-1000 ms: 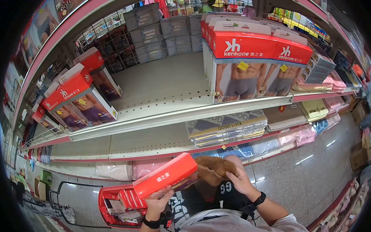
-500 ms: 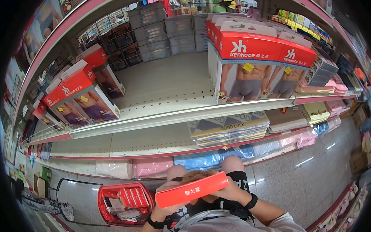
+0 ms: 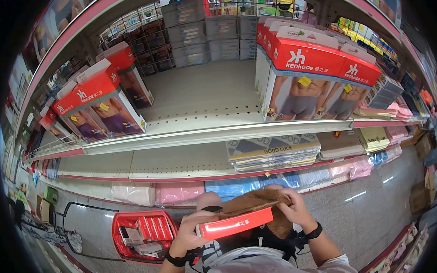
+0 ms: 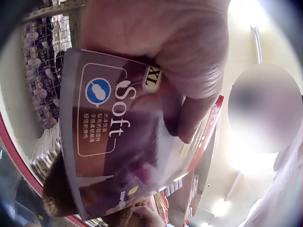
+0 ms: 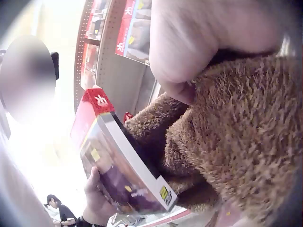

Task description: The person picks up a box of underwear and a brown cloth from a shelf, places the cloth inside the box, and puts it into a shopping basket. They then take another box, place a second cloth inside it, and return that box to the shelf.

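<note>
In the head view my left hand (image 3: 187, 233) grips a red-topped underwear box (image 3: 236, 223) by its left end, low before my body. Its printed side, marked Soft and XL, faces the left wrist camera, the thumb pressed across the box (image 4: 113, 123). My right hand (image 3: 300, 213) pinches the edge of a brown plush cloth (image 3: 247, 201). The cloth lies along the far side of the box and hangs down past its right end. From the right wrist, the shaggy cloth (image 5: 246, 127) fills the right side, bunched right beside the box.
A red basket (image 3: 117, 238) with several red boxes stands on the floor at left. The shelf (image 3: 193, 101) bears underwear boxes (image 3: 308, 80) at right and more boxes (image 3: 101, 99) at left. Below are folded packs (image 3: 274, 151) and wrapped towels (image 3: 179, 192).
The box has moved right, in front of my body. My right hand came to the box's right end, then drew away upward, spreading the cloth along its far side.
</note>
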A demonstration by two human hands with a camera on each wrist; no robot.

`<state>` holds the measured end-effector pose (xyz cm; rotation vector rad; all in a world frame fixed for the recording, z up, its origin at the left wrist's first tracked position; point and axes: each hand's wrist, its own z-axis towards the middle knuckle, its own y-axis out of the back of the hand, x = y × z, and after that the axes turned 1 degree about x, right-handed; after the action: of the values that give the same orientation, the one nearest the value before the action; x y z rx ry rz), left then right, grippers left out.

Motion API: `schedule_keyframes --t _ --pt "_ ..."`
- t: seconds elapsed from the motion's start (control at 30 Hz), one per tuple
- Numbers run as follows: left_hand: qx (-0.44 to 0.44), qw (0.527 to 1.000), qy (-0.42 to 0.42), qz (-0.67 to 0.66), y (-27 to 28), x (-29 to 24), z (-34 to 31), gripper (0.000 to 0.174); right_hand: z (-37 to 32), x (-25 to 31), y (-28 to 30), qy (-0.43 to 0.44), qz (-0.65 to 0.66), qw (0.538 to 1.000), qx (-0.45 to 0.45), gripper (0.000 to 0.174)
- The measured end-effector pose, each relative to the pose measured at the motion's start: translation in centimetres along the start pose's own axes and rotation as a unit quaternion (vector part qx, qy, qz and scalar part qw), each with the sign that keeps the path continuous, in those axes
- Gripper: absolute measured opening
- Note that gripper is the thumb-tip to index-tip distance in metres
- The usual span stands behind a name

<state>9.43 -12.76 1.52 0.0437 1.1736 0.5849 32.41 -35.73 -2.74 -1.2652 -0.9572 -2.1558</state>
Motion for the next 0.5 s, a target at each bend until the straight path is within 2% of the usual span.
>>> schedule_keyframes --t 0.03,0.1,0.17,0.27,0.33,0.37,0.43,0.47,0.5 --pt "0.006 1.000 0.010 -0.002 0.0 0.2 0.0 0.039 0.4 0.7 0.9 0.000 0.000 1.000 0.001 0.030" --pt "0.012 1.000 0.019 -0.005 -0.1 0.2 0.0 0.040 1.4 2.6 2.5 0.010 -0.085 0.990 0.112 0.027" --pt "-0.021 0.995 0.093 -0.016 -0.2 -0.2 -0.2 0.038 2.4 4.1 3.0 0.025 -0.113 0.987 0.111 0.024" --pt "-0.036 0.998 0.056 0.015 -0.2 0.7 -0.6 0.037 3.3 5.5 3.3 0.022 -0.139 0.979 0.150 0.024" --pt "-0.060 0.997 0.047 0.019 -0.2 0.9 -0.8 0.038 3.5 5.6 3.4 -0.027 -0.227 0.959 0.169 0.025" --pt "-0.063 0.994 0.092 -0.017 -0.2 1.0 -1.1 0.039 3.6 5.8 3.3 -0.018 -0.229 0.959 0.167 0.025" --pt "-0.103 0.989 0.092 -0.049 -0.3 0.2 -0.6 0.041 3.6 6.3 3.0 -0.028 -0.241 0.963 0.119 0.023" --pt "-0.107 0.989 0.087 -0.046 -0.1 0.2 -0.7 0.041 3.6 6.1 2.7 0.003 -0.225 0.971 0.074 0.022" --pt "-0.114 0.989 0.079 -0.051 0.0 0.4 -0.9 0.041 3.8 6.3 2.5 0.008 -0.226 0.971 0.073 0.022"
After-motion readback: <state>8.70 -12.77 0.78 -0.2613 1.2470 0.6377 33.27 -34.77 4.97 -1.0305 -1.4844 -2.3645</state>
